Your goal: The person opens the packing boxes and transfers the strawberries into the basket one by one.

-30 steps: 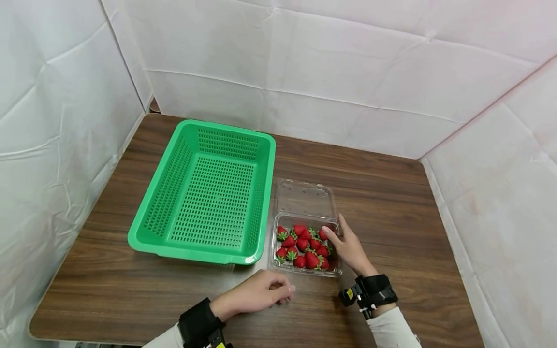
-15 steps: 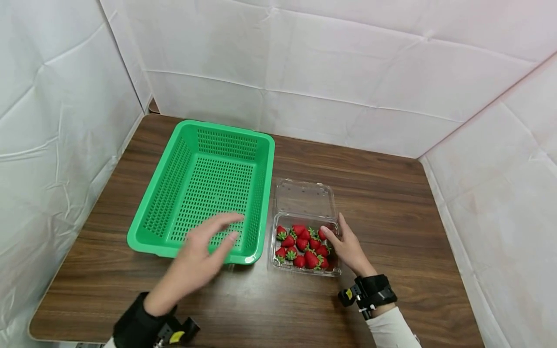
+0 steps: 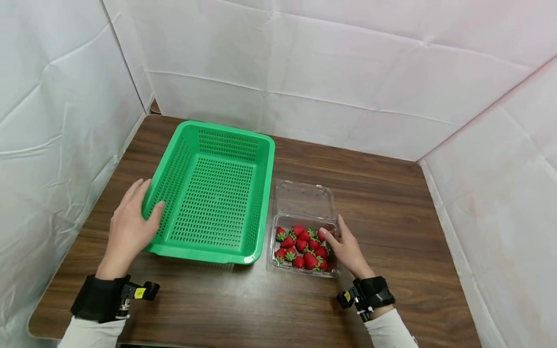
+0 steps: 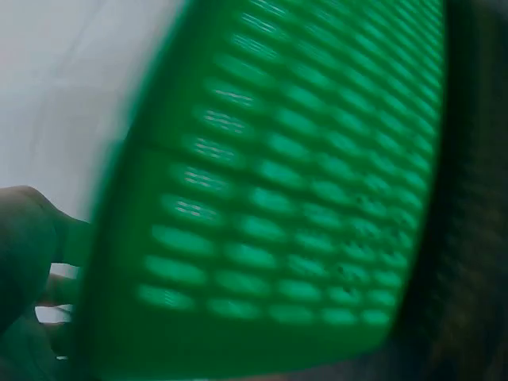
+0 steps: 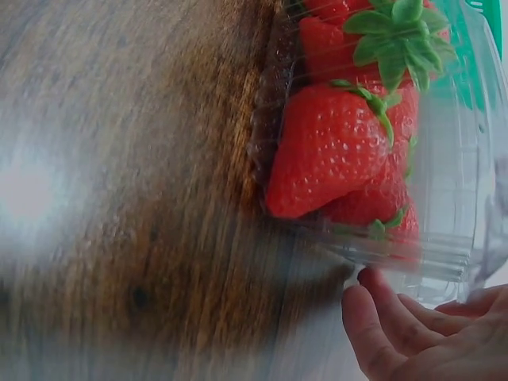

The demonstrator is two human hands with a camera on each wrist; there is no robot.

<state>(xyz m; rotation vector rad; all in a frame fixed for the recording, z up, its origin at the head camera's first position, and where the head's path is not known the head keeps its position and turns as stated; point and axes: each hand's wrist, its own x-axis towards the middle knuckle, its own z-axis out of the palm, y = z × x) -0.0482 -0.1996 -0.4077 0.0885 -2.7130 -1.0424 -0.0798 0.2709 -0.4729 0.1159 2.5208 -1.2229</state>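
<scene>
Green perforated plastic basket (image 3: 213, 198), rectangular, sits on the dark wood-grain desk (image 3: 391, 212) toward its left side. Left hand (image 3: 129, 227) lies against the basket's left wall near the front corner: fingers straight along the outside, thumb (image 3: 157, 212) hooked over the rim. Left wrist view is blurred; only the green lattice wall (image 4: 302, 214) and part of the hand (image 4: 28, 270) can be made out.

Clear plastic clamshell box (image 3: 304, 229) stands just right of the basket, lid folded open toward the far wall. Red strawberries (image 3: 304, 246) with green caps fill its tray. Right hand (image 3: 345, 249) rests against the box's right side, fingers relaxed and extended, thumb at the rim by the berries. Right wrist view: strawberries (image 5: 341, 151) seen through the clear wall, fingertips (image 5: 373, 317) below it.
</scene>
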